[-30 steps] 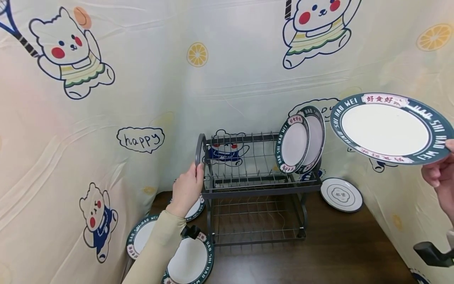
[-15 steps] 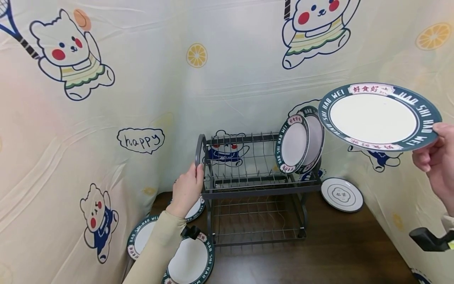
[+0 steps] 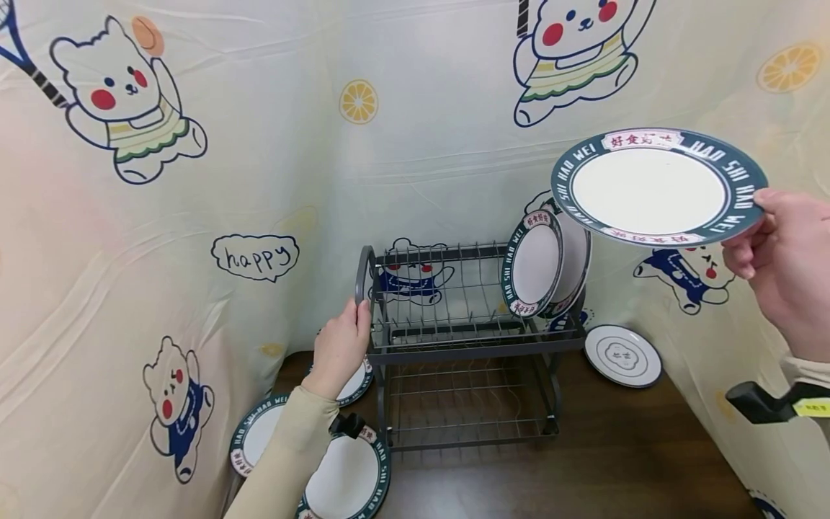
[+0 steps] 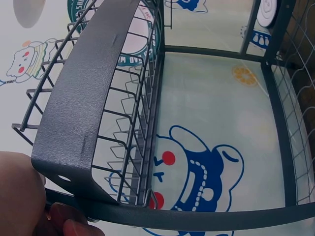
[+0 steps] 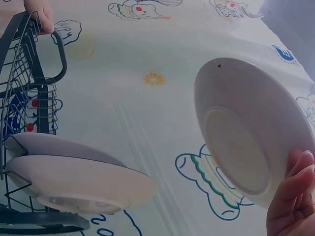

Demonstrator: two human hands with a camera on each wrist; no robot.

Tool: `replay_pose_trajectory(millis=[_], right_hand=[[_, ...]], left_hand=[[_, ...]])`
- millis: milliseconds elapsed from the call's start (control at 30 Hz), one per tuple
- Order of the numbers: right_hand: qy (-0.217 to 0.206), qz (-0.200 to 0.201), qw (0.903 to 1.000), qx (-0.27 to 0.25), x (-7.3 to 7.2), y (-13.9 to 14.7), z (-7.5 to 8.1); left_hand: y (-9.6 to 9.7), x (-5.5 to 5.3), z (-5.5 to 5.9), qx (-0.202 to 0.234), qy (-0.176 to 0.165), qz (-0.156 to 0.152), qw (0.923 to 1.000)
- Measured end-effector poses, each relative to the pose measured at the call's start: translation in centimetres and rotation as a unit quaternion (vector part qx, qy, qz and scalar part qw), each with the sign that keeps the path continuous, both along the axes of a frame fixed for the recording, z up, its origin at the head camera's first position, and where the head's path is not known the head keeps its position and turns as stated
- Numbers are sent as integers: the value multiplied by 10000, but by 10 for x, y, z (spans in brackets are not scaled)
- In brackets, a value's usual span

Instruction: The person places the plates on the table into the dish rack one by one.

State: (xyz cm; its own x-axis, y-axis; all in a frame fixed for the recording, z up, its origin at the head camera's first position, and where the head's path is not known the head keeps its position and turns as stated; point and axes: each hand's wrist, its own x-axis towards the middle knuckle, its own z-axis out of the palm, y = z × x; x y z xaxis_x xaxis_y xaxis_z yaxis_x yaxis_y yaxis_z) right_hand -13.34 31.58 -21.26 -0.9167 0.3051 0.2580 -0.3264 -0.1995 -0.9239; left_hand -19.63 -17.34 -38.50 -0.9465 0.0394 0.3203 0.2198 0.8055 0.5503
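My left hand grips the upper left side bar of a dark two-tier dish rack; its fingers curl round the frame in the left wrist view. At the right, my right hand pinches the rim of a green-rimmed white plate, held in the air face up, thumb on top and fingers beneath. Its pale underside shows in the right wrist view. Two similar plates stand on edge at the right end of the rack's upper tier, the front plate partly covering the rear plate.
A white plate with a drawn face lies right of the rack on the brown table. At the left lie more green-rimmed plates, among them a near plate and a left plate. A printed curtain surrounds the table.
My right hand has moved left and upward with the plate, which now overlaps the top of the rear racked plate in the head view. My left hand stays on the rack.
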Motion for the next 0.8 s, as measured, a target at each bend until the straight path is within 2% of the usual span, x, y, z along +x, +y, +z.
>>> replay_pose_trajectory(millis=[133,333,633,800], right_hand=[[22,38,9999,-125,-6,-8,9],[304,183,9990,274,-16,-15,13],[-103,451,9974,546,-37,-21,26],[-476,378,9908,1210,-46,-27,34]], left_hand=[[-1,-1,0,-17,2,7,10000],[-1,-1,0,-15,-33,-10,10000],[0,-1,0,-6,-60,0,10000],[0,-1,1,31,-104,17,9999]])
